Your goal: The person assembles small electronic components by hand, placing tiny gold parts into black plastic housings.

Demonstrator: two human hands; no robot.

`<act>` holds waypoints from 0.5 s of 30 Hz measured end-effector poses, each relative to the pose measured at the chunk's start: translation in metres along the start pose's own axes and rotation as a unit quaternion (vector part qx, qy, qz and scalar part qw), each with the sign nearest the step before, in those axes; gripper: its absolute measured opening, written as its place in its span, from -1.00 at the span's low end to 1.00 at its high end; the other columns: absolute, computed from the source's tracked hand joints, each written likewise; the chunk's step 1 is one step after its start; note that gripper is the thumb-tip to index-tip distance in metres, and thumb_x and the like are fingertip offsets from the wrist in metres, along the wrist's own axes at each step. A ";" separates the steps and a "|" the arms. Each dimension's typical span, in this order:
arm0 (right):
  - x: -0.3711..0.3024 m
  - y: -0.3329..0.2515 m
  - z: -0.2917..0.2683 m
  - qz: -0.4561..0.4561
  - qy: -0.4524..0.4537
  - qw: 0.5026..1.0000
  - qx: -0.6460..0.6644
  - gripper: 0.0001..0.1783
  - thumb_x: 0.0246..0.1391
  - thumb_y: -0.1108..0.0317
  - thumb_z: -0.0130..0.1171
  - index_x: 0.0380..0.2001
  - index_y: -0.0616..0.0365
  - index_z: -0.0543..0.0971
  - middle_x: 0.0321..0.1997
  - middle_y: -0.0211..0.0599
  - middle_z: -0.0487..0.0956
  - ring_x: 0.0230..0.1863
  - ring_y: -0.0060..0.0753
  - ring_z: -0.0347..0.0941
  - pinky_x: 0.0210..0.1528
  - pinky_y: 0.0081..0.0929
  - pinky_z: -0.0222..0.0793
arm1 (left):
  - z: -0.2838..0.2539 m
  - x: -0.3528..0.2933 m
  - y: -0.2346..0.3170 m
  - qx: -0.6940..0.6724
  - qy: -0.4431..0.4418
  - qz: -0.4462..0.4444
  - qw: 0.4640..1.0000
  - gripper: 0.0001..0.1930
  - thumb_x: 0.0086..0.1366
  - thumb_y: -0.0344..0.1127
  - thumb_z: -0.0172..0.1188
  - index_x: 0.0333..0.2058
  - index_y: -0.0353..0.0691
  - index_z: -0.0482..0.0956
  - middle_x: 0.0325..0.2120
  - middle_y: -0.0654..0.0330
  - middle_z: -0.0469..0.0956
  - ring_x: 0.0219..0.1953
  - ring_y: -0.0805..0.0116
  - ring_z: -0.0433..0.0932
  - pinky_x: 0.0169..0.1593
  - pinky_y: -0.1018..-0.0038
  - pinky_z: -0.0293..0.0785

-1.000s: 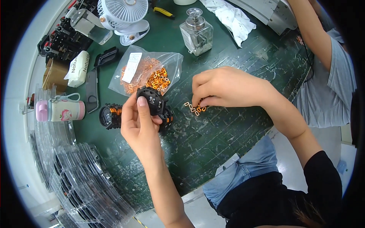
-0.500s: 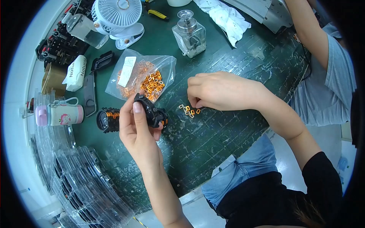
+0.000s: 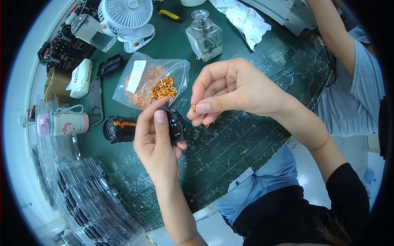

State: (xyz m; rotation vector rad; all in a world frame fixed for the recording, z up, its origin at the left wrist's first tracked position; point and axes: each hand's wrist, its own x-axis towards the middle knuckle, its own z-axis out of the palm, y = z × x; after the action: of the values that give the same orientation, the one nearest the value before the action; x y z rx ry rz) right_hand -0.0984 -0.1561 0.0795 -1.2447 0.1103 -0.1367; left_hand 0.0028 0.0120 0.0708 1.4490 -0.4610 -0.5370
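Observation:
My left hand (image 3: 155, 137) is closed round a black round plastic part (image 3: 175, 125), its thumb along the near edge and its fingers behind. Facing it, my right hand (image 3: 230, 88) pinches a small orange ring (image 3: 194, 108) between thumb and fingertips, a short gap away from the black part. Below those fingertips a few more small orange rings (image 3: 207, 124) lie on the green table, mostly hidden by my right hand. Left of my left hand rests a stack of similar black parts (image 3: 119, 129) with orange pieces along its top.
Behind my hands lies a clear bag (image 3: 180, 76) of orange rings. A glass pump bottle (image 3: 204, 39), white fan (image 3: 128, 20) and white cloth (image 3: 246, 24) stand or lie farther back. Clear plastic trays (image 3: 90, 197), a flask (image 3: 69, 123) and a phone (image 3: 96, 102) are at left. Another person's arm (image 3: 334, 37) is at right.
My right hand has lifted off the loose rings, turned over and come toward my left hand with an orange ring. The left hand has shifted slightly right and turned the black part.

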 end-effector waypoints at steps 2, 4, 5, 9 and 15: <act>0.000 0.002 0.001 0.011 -0.002 1.000 0.008 -0.86 0.03 0.55 0.24 -0.30 0.34 0.55 -0.25 -0.10 0.61 -0.24 -0.37 0.61 -0.21 -0.53 0.58 | 0.000 -0.001 -0.001 0.003 0.000 -0.007 1.000 -0.75 0.39 -0.25 0.05 -0.09 -0.29 0.50 -0.57 0.29 0.49 -0.74 0.71 0.31 -0.73 0.79 0.13; 0.000 0.004 0.002 0.020 -0.005 1.000 0.015 -0.86 0.01 0.56 0.26 -0.32 0.34 0.57 -0.23 -0.12 0.60 -0.24 -0.38 0.61 -0.20 -0.54 0.57 | 0.000 -0.002 -0.002 -0.018 -0.022 0.005 1.000 -0.76 0.36 -0.28 0.10 -0.11 -0.31 0.51 -0.53 0.26 0.53 -0.73 0.72 0.33 -0.74 0.79 0.14; 0.000 0.006 0.003 0.029 -0.004 0.999 0.014 -0.87 -0.03 0.57 0.29 -0.35 0.33 0.59 -0.22 -0.15 0.59 -0.24 -0.41 0.59 -0.18 -0.54 0.56 | 0.001 -0.002 -0.001 -0.018 -0.023 0.004 1.000 -0.76 0.36 -0.28 0.10 -0.11 -0.31 0.51 -0.53 0.26 0.53 -0.73 0.72 0.33 -0.74 0.79 0.14; 0.000 0.011 0.003 0.028 -0.008 1.000 0.004 -0.87 -0.11 0.58 0.35 -0.41 0.30 0.64 -0.19 -0.24 0.55 -0.24 -0.48 0.56 -0.13 -0.58 0.51 | 0.002 -0.002 -0.001 -0.004 -0.015 -0.009 1.000 -0.77 0.32 -0.30 0.15 -0.13 -0.32 0.52 -0.46 0.21 0.57 -0.71 0.72 0.36 -0.74 0.80 0.16; 0.000 0.012 0.006 0.024 -0.004 1.000 -0.007 -0.86 -0.10 0.58 0.35 -0.39 0.29 0.64 -0.23 -0.28 0.57 -0.24 -0.51 0.55 -0.14 -0.62 0.50 | 0.001 -0.003 0.000 -0.011 -0.024 -0.010 1.000 -0.77 0.32 -0.30 0.15 -0.14 -0.32 0.53 -0.47 0.22 0.57 -0.71 0.73 0.35 -0.75 0.80 0.16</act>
State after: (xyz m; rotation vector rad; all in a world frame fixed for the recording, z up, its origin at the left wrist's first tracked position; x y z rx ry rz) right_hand -0.0966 -0.1468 0.0701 -1.2555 0.1335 -0.0889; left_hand 0.0002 0.0127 0.0711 1.4241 -0.4784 -0.5912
